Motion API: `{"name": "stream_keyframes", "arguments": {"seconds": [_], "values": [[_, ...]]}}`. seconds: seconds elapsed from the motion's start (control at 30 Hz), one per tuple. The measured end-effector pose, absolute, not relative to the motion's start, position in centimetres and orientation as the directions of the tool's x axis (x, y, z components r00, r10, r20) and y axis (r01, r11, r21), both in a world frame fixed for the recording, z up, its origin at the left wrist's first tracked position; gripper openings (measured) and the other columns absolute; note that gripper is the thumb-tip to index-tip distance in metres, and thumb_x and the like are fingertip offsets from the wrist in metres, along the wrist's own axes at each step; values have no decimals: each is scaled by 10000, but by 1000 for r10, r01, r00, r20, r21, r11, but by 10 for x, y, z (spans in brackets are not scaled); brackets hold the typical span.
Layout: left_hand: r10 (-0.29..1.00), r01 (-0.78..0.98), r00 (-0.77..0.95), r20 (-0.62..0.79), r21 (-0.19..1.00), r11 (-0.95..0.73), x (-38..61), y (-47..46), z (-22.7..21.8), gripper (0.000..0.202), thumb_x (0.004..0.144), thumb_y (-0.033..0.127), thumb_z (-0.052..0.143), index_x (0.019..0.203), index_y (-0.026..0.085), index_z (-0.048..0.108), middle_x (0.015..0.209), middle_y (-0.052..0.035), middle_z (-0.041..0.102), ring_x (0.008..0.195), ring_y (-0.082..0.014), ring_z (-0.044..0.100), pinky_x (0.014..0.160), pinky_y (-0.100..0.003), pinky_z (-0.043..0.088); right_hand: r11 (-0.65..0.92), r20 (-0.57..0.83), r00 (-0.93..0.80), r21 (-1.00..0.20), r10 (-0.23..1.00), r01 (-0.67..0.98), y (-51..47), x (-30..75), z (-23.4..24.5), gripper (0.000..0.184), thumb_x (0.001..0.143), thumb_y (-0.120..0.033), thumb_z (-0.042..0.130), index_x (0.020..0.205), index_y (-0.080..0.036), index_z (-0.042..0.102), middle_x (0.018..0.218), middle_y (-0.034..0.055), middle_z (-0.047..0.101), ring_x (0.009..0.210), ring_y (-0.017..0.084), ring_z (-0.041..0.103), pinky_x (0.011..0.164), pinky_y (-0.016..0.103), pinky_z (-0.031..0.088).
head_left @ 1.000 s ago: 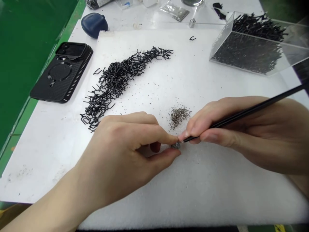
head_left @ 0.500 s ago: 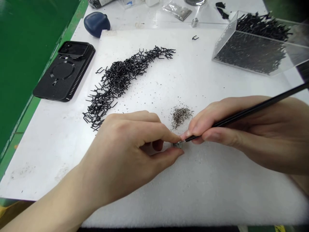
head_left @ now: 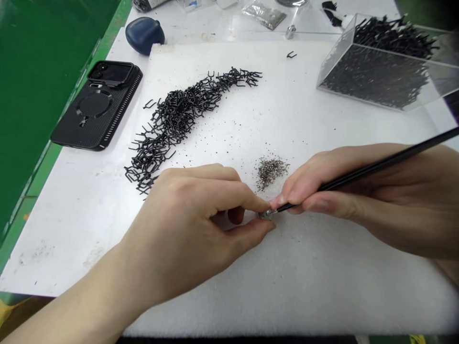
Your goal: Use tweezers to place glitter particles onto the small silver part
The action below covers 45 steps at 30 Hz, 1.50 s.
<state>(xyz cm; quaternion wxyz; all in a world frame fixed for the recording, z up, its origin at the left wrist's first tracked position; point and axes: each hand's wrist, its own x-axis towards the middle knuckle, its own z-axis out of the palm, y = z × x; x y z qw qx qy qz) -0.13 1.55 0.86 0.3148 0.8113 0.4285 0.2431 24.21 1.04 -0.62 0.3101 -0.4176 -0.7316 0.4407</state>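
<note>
Between the thumb and forefinger of my left hand [head_left: 201, 215] is a small shiny metallic piece [head_left: 266, 214], mostly covered by the fingertips. My right hand [head_left: 340, 191] holds a thin black brush-like tool [head_left: 376, 166] like a pen, its narrow tip touching or very near that piece. I cannot make out the tip's exact kind. Just beyond the fingertips lies a small heap of tiny brownish metallic bits [head_left: 270, 172]. A long curved pile of small black forked pieces [head_left: 179, 110] spreads behind my left hand, and a single forked piece [head_left: 291, 55] lies apart.
A clear plastic box [head_left: 373, 81] full of black pieces stands at the back right. On the left lie a black phone [head_left: 95, 107] and a dark blue rounded object [head_left: 144, 36]. A plastic bag [head_left: 265, 15] and a small metal cylinder [head_left: 290, 32] are at the back of the white board [head_left: 304, 286].
Both hands keep nearly the same pose around the small piece. The whole view has shifted very slightly; the piles look unchanged.
</note>
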Motion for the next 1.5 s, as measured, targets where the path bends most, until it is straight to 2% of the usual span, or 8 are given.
{"name": "stream_keyframes", "arguments": {"seconds": [0.4,0.57,0.77,1.07,1.2,1.3,1.5], "values": [[834,522,535,132,725,-449,-1,13,9,138,750,143,852,816,263,836,631,97,669,537,8,565,511,-78,415,295,110,-450,-883,886,366,9,242,-5,206,856,-174,784,966,-348,775,948,-70,797,851,158,768,660,219,629],[853,560,508,118,707,-431,-1,13,10,145,759,133,845,818,265,835,642,97,677,556,6,579,507,-77,409,281,95,-453,-888,887,364,9,242,-6,212,864,-175,778,976,-354,776,958,-60,795,858,175,764,650,248,619],[834,510,531,148,730,-455,-3,14,5,163,752,136,847,834,276,840,637,100,675,544,4,572,541,-84,428,264,85,-442,-894,893,361,9,243,-7,188,887,-191,763,971,-359,773,956,-66,788,876,165,753,679,258,604],[834,527,539,123,723,-447,-2,15,7,133,760,159,849,818,279,835,627,108,670,482,8,511,538,-96,434,263,90,-447,-902,890,342,9,243,-8,219,875,-164,770,987,-352,773,969,-53,789,888,174,757,705,264,618],[831,527,538,139,715,-460,-4,16,8,125,770,157,832,812,274,829,628,104,668,500,-1,536,532,-101,439,289,106,-443,-884,890,369,9,242,-7,171,877,-215,773,973,-357,778,944,-35,794,854,206,762,682,314,621],[829,519,541,141,719,-462,-3,16,8,132,767,156,833,822,275,831,631,100,675,517,-14,561,529,-115,447,276,102,-427,-888,898,369,8,242,-7,197,850,-191,790,960,-354,782,940,-32,796,853,226,765,696,338,628],[842,548,525,120,710,-443,-1,15,8,140,771,161,834,819,292,824,647,109,688,503,-22,549,530,-140,454,301,119,-427,-871,896,388,6,243,-9,114,904,-277,754,970,-368,773,943,-45,794,865,210,765,667,309,633]]}}
